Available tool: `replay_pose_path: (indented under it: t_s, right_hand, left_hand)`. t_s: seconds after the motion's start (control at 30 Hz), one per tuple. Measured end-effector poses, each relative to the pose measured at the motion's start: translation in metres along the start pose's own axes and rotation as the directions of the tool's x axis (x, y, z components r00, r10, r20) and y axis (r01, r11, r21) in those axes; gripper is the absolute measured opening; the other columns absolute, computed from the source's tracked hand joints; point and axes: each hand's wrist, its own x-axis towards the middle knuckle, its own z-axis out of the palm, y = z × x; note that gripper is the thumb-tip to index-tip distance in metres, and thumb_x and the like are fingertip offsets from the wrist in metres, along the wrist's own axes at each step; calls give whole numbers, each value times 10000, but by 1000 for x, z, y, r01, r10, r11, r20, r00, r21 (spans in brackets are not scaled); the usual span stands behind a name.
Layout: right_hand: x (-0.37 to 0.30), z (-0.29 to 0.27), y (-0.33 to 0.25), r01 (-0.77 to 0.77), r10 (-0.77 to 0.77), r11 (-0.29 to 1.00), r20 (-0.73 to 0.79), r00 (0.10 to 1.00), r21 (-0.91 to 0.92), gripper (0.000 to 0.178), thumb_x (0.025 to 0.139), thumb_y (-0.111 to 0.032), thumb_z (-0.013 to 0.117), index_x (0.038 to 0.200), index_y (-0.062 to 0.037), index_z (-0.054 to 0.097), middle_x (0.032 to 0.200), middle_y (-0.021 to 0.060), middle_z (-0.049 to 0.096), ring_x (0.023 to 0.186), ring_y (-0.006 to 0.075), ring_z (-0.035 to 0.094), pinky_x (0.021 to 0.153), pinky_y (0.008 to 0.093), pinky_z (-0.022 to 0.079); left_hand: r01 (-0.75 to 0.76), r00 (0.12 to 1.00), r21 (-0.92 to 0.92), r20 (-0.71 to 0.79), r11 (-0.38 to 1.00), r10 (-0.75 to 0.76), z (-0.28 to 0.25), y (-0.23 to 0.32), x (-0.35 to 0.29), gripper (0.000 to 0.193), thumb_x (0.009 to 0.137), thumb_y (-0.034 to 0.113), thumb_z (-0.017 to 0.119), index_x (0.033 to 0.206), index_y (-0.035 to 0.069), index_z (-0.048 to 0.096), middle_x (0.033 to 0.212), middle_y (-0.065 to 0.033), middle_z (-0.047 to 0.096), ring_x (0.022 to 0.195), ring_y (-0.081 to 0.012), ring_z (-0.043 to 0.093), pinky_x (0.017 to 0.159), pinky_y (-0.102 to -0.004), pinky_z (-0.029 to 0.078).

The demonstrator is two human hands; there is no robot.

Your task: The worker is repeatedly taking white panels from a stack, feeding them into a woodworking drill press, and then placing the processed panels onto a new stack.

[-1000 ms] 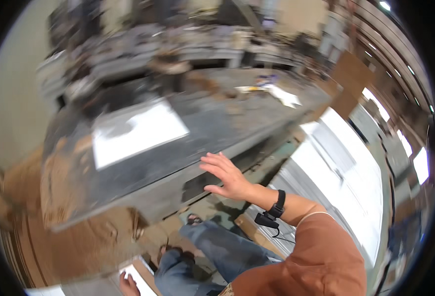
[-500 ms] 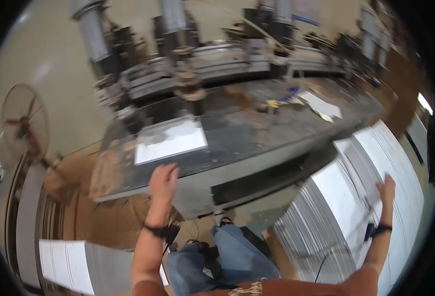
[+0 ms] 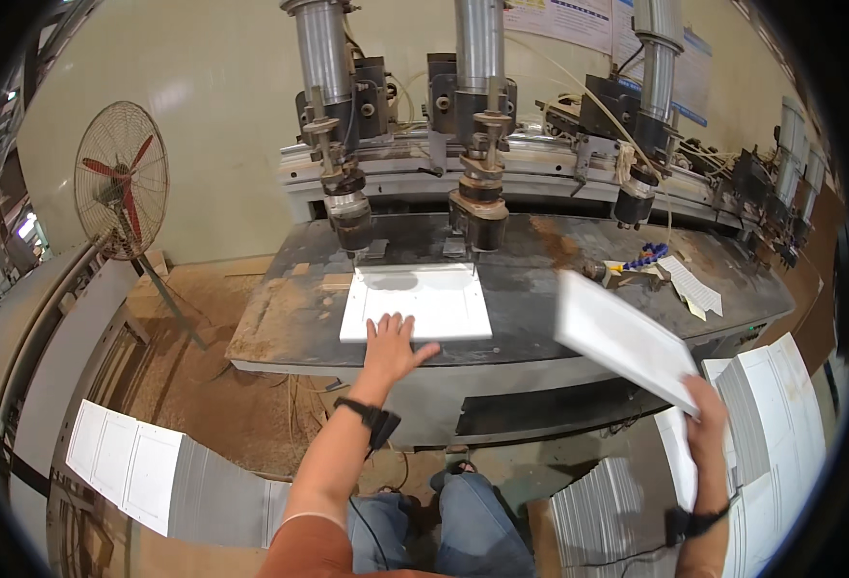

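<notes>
White panel [image 3: 429,310], rectangular, with smooth faces and a recessed outline just inside its borders, lying flat at the centre of the dial on a dark, scuffed worktable [image 3: 530,313] whose 9 o'clock end is coated with brown dust. Left hand [image 3: 393,354], toward 7 o'clock, is unclenched, its fingers fanned over the panel's near edge and its thumb spread wide; whether it presses cannot be told. Right hand [image 3: 706,414], at 4 o'clock, is closed on the near corner of a second panel [image 3: 625,335], likewise white, thin and flat, tilted between 3 and 4 o'clock and slightly blurred. The hands are well apart, each with a black strap at the wrist. Metal cylinders with dusty, rounded tool heads stand at 11 o'clock [image 3: 322,48], 12 o'clock [image 3: 479,43] and between 1 and 2 o'clock [image 3: 658,72]; the first two heads hang just beyond the flat panel's far edge. Toward 3 o'clock, a ribbed blue coil [image 3: 648,256] lies beside a creased paper sheet [image 3: 691,285]. Tightly packed stacks of thin boards, grey at their layered edges, occupy 5 o'clock [image 3: 600,511] and 7 to 8 o'clock [image 3: 220,486]. Round wire-caged fan [image 3: 121,183], red-bladed, at 10 o'clock
</notes>
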Motion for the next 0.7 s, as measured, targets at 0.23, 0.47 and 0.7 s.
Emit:
replay_pose_path:
  t_s: [0.23,0.47,0.7]
  right_hand:
    - [132,204,-112,248,-280,938,108,954,240,467,704,-10,680,1153,-129,632,1173,121,643,1120,339,601,906,424,519]
    - [179,316,-123,325,-413,899,323,852,292,445,857,-291,674,1242,-87,590,1279,143,589,1228,363,508,1030,423,424]
    - [196,350,-129,320,-402,906,330,854,275,401,861,-152,678,1240,-40,612,1277,162,603,1218,341,539,1033,397,419]
  left_hand:
    - [-253,942,43,-218,967,256,-77,-44,-171,415,691,66,646,1103,118,662,851,-37,564,848,-260,564,722,-366,487]
    - [213,974,-35,-65,976,-215,-95,-78,-394,445,678,0,658,1110,105,674,932,-76,602,871,-295,565,762,-386,489]
    - [752,649,63,103,656,-754,14,-107,-554,455,679,16,674,1126,91,642,1042,-130,614,979,-352,565,844,-443,485]
